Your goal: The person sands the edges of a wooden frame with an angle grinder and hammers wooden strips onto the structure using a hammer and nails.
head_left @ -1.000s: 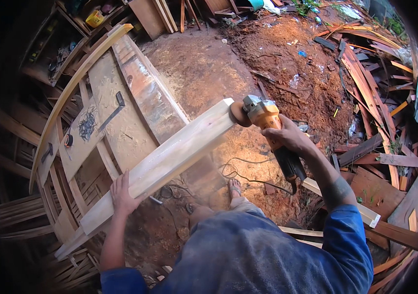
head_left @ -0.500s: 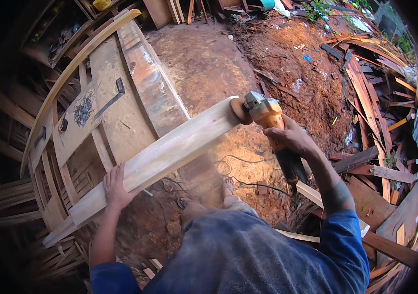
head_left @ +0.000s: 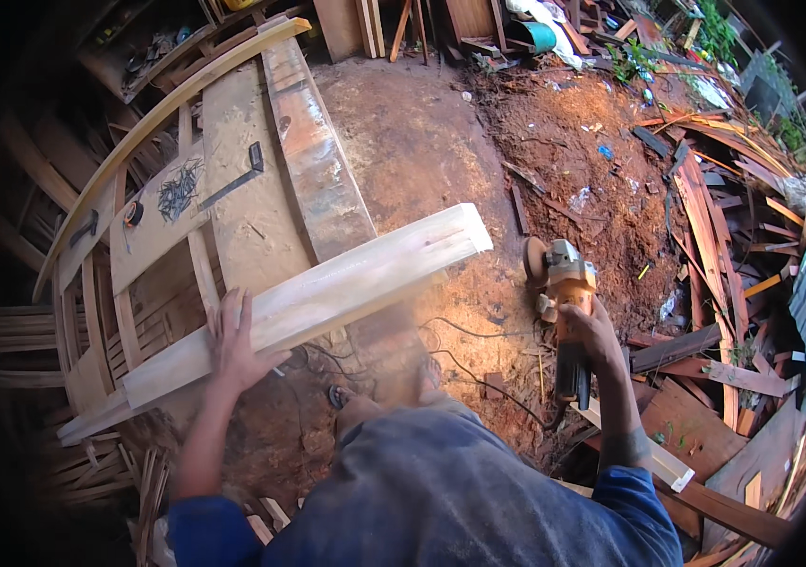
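Note:
A long pale wooden beam point(head_left: 356, 274) lies slantwise across the workbench, its squared end jutting past the bench to the right. My left hand point(head_left: 240, 350) rests on the beam's near part, fingers stretched over its face and thumb sticking out by its lower edge. Off the beam's right end, my right hand point(head_left: 594, 331) is wrapped round the body of an orange and black angle grinder point(head_left: 573, 291). The grinder's brown disc point(head_left: 536, 262) faces the beam end with a gap between them.
On the slatted workbench point(head_left: 252, 113) lie a try square point(head_left: 238, 181), a heap of nails point(head_left: 179, 189) and a tape measure point(head_left: 133, 214). A cable point(head_left: 488, 375) trails over the dirt floor near my feet. Scrap boards point(head_left: 705, 283) pile up at right.
The grinder has moved right and down with my right hand, away from the beam's end, which its disc met before. My left hand stays on the beam, its thumb now farther out.

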### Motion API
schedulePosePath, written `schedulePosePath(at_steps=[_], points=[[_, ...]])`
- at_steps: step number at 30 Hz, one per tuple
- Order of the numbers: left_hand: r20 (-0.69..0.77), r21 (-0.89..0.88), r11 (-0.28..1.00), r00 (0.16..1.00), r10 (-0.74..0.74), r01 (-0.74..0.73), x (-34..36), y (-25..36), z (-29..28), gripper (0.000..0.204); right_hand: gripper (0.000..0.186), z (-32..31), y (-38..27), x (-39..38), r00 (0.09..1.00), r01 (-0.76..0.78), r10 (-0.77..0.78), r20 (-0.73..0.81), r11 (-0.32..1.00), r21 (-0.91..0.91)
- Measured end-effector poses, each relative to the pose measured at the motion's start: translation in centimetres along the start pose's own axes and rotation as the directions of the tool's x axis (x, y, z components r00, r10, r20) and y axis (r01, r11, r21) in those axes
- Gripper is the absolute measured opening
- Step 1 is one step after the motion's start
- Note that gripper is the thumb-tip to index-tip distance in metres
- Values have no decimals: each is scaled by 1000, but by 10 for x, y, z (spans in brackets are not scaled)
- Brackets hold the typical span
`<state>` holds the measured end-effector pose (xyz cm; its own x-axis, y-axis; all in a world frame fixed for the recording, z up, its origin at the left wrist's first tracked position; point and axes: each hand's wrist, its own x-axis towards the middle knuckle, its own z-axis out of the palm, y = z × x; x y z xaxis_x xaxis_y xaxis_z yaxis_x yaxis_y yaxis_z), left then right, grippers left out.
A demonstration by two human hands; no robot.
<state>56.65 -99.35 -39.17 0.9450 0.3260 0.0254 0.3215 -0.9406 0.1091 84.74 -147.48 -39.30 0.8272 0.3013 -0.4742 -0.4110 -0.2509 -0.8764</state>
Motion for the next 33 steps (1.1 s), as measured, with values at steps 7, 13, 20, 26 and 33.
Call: schedulePosePath(at_steps=[7, 13, 20, 26, 33], points=[[-370, -469, 481, 659, 655, -741, 15, 266, -35, 53, 38, 79, -35, -35, 966, 242, -191, -173, 904, 352], [-477, -247, 713, 723, 500, -656, -22, 260, -30, 37, 51, 141, -45, -42, 972, 220, -233, 2, 920, 326], [-557, -127, 877, 765, 323, -463, -84, 159, -44, 43, 45, 292, -76, -90, 900, 292, -316, 301, 949, 122], [-597, -37, 989, 797, 94, -144, -159, 52, -56, 40, 37, 450, -73, -138, 745, 312, -299, 596, 946, 84], [-576, -156, 973, 785, -227, 168, -264, -73, -88, 40, 42, 638, -37, -207, 512, 306, -198, 836, 951, 38]])
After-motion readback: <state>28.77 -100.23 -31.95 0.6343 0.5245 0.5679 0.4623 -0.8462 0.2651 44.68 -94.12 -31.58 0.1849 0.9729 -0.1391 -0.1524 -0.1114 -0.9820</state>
